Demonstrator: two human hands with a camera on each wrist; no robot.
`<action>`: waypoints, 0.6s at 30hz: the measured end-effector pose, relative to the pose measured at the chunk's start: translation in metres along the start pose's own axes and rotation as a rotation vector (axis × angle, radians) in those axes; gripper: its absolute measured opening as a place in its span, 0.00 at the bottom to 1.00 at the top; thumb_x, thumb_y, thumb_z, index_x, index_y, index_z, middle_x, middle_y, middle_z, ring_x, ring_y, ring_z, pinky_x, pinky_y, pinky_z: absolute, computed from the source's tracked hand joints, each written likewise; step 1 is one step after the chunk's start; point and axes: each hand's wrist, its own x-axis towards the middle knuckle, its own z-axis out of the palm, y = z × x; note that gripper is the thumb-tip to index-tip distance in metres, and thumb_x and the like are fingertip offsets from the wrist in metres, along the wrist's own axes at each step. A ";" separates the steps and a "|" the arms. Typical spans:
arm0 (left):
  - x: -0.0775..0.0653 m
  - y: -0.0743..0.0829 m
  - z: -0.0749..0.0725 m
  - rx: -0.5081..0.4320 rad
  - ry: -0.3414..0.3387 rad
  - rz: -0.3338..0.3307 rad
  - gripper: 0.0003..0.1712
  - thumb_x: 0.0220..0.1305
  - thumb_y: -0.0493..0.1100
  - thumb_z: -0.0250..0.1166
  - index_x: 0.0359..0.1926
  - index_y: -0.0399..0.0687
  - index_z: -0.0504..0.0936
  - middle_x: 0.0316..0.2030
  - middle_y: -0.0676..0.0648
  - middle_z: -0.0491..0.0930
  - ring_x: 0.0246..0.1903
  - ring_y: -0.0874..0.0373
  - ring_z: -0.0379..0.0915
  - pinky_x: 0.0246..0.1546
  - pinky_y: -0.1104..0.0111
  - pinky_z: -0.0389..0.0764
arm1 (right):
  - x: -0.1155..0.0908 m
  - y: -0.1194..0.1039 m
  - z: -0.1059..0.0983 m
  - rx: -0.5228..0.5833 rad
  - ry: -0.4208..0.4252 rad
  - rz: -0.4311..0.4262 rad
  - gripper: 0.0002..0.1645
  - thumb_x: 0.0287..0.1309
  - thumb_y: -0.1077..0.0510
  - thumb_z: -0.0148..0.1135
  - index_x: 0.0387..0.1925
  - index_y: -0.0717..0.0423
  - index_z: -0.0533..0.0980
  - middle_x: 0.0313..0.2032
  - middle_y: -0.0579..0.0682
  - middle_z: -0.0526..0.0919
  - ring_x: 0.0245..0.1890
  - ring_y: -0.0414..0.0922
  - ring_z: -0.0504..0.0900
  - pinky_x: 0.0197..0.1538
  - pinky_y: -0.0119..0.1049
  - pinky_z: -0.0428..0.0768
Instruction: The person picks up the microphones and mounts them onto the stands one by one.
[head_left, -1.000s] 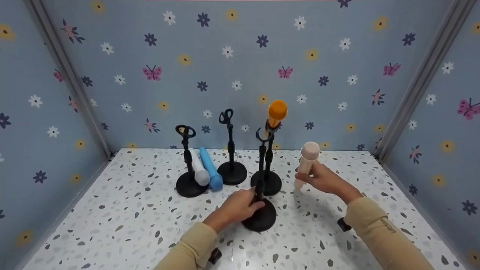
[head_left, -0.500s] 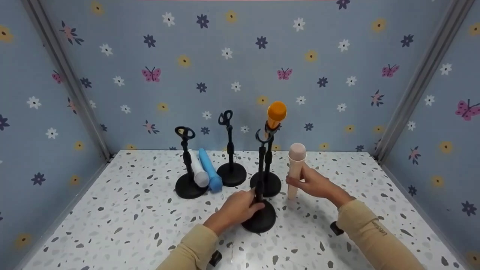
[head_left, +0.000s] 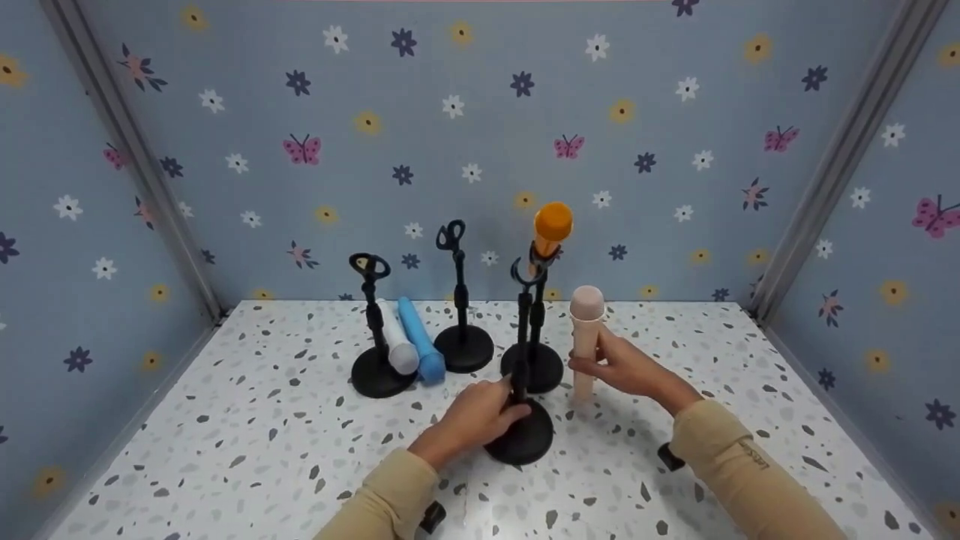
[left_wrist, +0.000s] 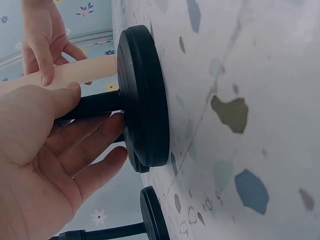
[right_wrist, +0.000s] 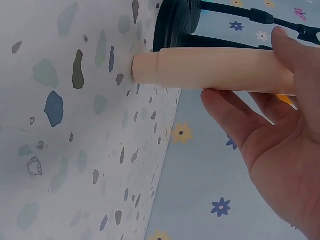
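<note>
My left hand (head_left: 474, 411) grips the lower pole of the nearest black microphone stand (head_left: 523, 322), just above its round base; the clip on top holds nothing. To its right, my right hand (head_left: 626, 364) holds a pale peach microphone (head_left: 586, 337) upright by its body, head up. In the right wrist view the tail of the peach microphone (right_wrist: 200, 67) is close over the speckled table, with thumb and fingers on either side of the body. The left wrist view shows the thumb and fingers of my left hand (left_wrist: 65, 135) around the black pole (left_wrist: 97, 104).
Right behind stands another stand (head_left: 537, 315) bearing an orange microphone (head_left: 553, 225). Farther left are two more stands, a middle stand (head_left: 462, 292) and a left stand (head_left: 375, 315), with bare clips. A white microphone (head_left: 399, 341) and a blue microphone (head_left: 421, 341) lie between them.
My right hand has carried the peach microphone leftward, closer to the nearest stand, and the microphone has become more upright. My left hand stays on the pole.
</note>
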 end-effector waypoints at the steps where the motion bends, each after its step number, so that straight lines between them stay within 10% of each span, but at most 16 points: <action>1: 0.000 0.000 -0.001 -0.002 -0.003 -0.003 0.09 0.71 0.49 0.65 0.46 0.52 0.79 0.36 0.53 0.84 0.42 0.55 0.83 0.47 0.60 0.81 | 0.000 0.000 0.000 -0.003 0.002 0.001 0.29 0.69 0.48 0.65 0.62 0.54 0.65 0.53 0.54 0.77 0.52 0.52 0.81 0.56 0.56 0.78; 18: 0.002 -0.002 -0.001 0.020 0.009 0.022 0.11 0.70 0.48 0.67 0.46 0.49 0.79 0.26 0.56 0.76 0.29 0.61 0.76 0.35 0.62 0.79 | -0.004 -0.002 -0.001 0.005 -0.017 -0.007 0.29 0.69 0.49 0.65 0.65 0.53 0.66 0.56 0.57 0.78 0.55 0.54 0.81 0.56 0.57 0.78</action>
